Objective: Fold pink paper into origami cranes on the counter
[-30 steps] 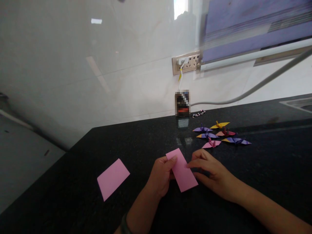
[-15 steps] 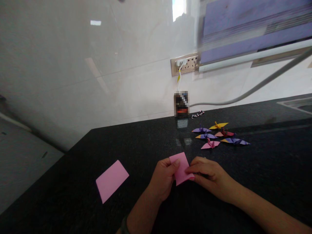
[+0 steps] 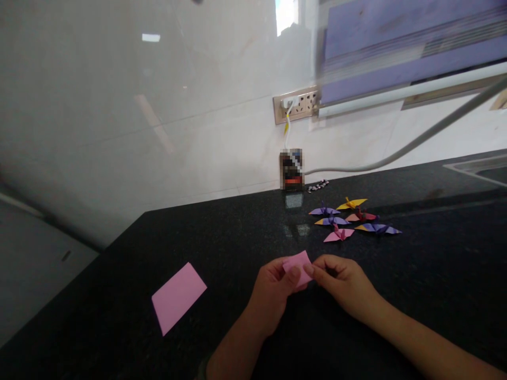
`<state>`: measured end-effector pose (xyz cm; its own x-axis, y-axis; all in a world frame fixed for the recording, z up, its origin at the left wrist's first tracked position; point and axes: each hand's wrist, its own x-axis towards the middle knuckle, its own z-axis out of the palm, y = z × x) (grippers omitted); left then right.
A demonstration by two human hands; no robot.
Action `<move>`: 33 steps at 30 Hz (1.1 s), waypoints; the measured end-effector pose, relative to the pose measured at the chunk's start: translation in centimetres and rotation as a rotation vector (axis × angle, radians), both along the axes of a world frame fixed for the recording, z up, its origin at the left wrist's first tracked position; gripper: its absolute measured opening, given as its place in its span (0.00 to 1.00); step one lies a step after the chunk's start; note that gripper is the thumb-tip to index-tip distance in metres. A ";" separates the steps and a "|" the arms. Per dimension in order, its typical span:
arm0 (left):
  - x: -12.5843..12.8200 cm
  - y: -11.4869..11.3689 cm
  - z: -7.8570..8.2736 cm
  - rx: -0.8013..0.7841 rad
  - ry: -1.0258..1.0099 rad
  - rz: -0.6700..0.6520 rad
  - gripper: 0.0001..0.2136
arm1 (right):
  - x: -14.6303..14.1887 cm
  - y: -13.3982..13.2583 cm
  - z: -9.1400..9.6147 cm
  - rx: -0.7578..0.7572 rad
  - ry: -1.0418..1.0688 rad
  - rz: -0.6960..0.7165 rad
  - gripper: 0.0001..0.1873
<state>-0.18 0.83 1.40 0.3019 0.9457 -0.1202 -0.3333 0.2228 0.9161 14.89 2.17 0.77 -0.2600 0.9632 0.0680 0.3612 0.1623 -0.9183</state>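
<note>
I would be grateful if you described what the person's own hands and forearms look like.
Both the left hand and the right hand are ungloved. No sleeve shows on the right forearm. A dark band or cuff is partly visible on the left forearm, at the lower picture edge.

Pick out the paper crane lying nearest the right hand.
The light pink crane, at the front of the group, just beyond the right hand. The yellow, red and purple ones all lie farther from that hand.
</note>
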 end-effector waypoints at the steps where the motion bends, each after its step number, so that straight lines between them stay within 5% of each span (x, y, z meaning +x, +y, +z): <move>1: 0.0 0.0 0.0 0.022 0.041 -0.001 0.14 | 0.0 0.0 0.0 0.003 0.004 -0.002 0.15; 16: 0.1 0.1 -0.4 0.052 0.208 0.102 0.11 | -0.2 0.0 -0.2 -0.117 0.303 -0.019 0.10; 33: 0.2 0.1 0.1 0.033 0.258 0.065 0.11 | 0.1 0.0 -0.2 -0.100 0.271 -0.002 0.10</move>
<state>0.05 0.88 1.55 0.2036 0.9669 -0.1537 -0.1008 0.1768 0.9791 15.00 2.20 0.54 -0.2433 0.9691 0.0395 0.1003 0.0657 -0.9928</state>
